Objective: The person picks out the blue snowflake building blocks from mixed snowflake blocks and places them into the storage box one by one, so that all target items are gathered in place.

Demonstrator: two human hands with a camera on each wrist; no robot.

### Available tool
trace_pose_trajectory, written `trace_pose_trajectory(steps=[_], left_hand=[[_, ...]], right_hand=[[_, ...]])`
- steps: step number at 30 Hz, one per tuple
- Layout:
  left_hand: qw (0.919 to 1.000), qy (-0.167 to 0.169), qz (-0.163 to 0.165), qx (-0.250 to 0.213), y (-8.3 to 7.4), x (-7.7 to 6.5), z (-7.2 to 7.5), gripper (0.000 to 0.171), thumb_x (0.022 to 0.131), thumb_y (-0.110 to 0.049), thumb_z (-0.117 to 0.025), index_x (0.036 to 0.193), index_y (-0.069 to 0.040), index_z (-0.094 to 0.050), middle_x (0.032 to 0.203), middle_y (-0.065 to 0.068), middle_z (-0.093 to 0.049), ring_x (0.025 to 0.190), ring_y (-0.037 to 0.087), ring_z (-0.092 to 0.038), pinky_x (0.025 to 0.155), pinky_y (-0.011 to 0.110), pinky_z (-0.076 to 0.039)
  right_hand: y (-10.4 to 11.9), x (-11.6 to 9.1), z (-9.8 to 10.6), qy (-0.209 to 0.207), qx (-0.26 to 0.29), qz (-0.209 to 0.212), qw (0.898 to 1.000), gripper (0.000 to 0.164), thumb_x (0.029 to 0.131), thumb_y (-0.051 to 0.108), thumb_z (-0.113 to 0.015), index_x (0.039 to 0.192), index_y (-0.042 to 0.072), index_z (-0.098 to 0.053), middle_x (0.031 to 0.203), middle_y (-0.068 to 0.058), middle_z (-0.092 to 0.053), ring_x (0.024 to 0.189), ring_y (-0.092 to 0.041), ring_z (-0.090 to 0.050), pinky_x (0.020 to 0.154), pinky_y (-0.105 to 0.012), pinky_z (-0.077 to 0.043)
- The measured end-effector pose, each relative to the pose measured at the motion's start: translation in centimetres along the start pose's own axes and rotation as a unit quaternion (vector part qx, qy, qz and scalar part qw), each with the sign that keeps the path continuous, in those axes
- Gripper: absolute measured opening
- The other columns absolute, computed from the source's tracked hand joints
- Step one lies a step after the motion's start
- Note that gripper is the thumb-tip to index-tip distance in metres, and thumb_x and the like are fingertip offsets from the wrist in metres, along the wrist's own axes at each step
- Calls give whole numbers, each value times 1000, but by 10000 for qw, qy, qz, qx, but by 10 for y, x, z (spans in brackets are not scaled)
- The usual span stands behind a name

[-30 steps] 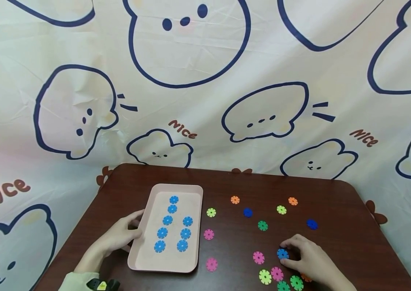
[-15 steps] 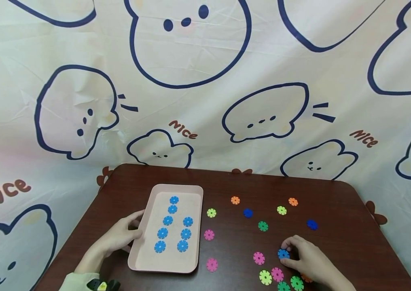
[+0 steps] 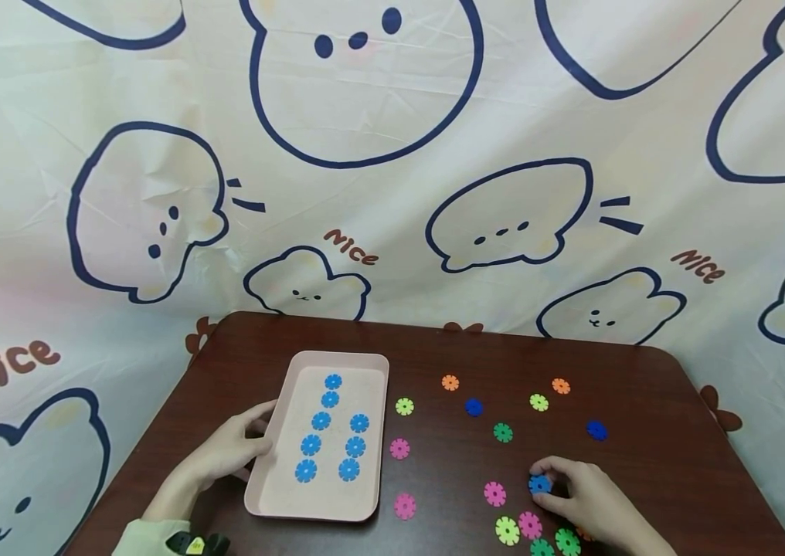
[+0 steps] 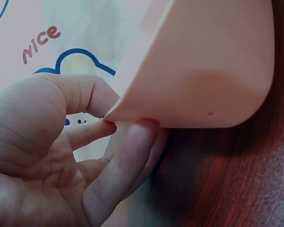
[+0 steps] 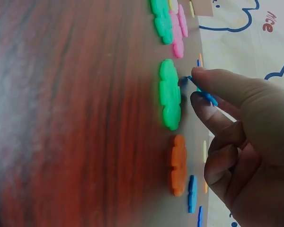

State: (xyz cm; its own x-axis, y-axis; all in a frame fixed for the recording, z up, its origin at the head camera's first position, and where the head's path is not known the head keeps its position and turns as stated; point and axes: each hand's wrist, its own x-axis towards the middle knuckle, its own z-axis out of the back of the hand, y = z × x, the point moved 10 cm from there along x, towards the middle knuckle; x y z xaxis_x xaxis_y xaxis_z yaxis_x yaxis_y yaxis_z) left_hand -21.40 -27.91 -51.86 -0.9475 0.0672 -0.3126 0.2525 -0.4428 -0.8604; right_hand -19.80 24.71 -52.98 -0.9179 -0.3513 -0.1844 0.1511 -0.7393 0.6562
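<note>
My left hand grips the left edge of a pale pink tray. In the left wrist view the thumb lies over the tray's rim, with fingers below it. Light-blue notched snowflake discs lie in the tray in two columns, the left one longer. On the right side of the table, my right hand pinches another light-blue snowflake disc between thumb and index finger. The right wrist view shows this blue disc tilted, beyond a green disc.
Loose discs are scattered right of the tray on the dark brown table: pink, yellow-green, green, dark blue and orange. An orange disc lies near the right hand. A cartoon-printed curtain hangs behind the table.
The right hand has shifted slightly, and the blue disc it pinches now looks more tilted. The left hand and the tray stay put.
</note>
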Motion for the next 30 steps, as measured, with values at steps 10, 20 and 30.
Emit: trace_pose_trajectory(steps=[10,20,30], left_hand=[[10000,-16,0,23,-2,-1,0,73,89,-3,-65,157,-2,-39,114,21,-58,81,28,-69,56,49,-61],[10000,-40,45,26,-2,0,0,73,90,-4,-65,158,-2,-38,115,21,-57,80,28,-70,56,49,-62],[10000,-38,41,34,-1,0,0,73,90,-3,-65,158,-3,-38,114,21,-58,81,27,-69,56,49,-62]], right_hand=[[28,15,8,-125,348,144,9992,40,92,41,-77,123,16,-74,90,9,-68,48,-11,-45,46,-25,-39],[84,47,0,-346,400,611,9967,34,94,36,-77,123,19,-74,97,12,-71,50,-10,-43,46,-25,-39],[138,94,-25,-552,785,1197,9882,23,94,31,-78,116,24,-75,95,16,-72,50,-9,-46,46,-26,-42]])
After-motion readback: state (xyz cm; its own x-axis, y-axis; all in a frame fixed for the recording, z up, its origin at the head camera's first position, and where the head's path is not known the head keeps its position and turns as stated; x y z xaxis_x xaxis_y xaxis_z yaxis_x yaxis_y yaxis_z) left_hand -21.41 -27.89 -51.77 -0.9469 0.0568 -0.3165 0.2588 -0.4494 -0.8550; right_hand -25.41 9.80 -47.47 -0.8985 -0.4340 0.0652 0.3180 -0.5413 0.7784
